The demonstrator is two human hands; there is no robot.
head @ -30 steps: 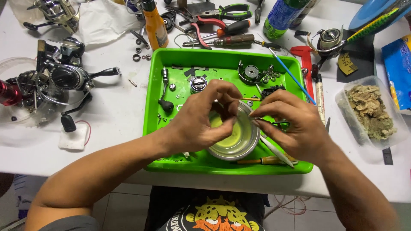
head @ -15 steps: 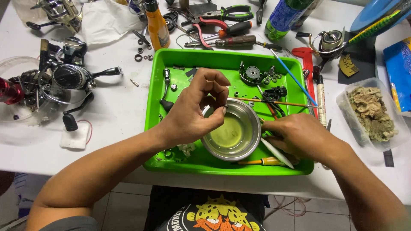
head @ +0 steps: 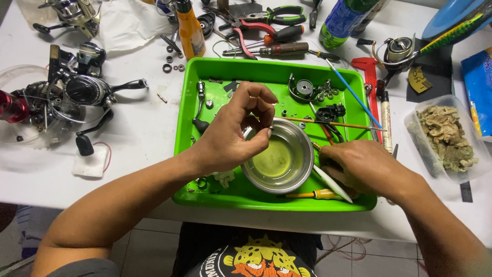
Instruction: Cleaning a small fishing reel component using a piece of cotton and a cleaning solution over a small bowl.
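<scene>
A steel bowl (head: pixel 279 156) with yellowish liquid sits in a bright green tray (head: pixel 266 69) among small reel parts. My left hand (head: pixel 233 131) hovers over the bowl's left rim, thumb and fingertips pinched together on what seems to be a small part, too tiny to make out. My right hand (head: pixel 366 166) lies palm down on the tray's right side, fingers curled over thin tools next to the bowl. A white-handled tool (head: pixel 333 184) and a yellow-handled one (head: pixel 315 194) lie just under it. What the right fingers grip is hidden.
Dismantled fishing reels (head: pixel 77 90) lie on the white table at the left. An orange bottle (head: pixel 189 31), pliers (head: pixel 256 25), a screwdriver (head: pixel 287 50) and a green bottle (head: pixel 343 20) stand behind the tray. At the right are a red caliper (head: pixel 371 77), a marker (head: pixel 385 115) and a clear tub of rags (head: pixel 446 136).
Both hands were together over the bowl. My right hand has dropped to the tray's right side, and my left hand has lifted slightly, still pinched.
</scene>
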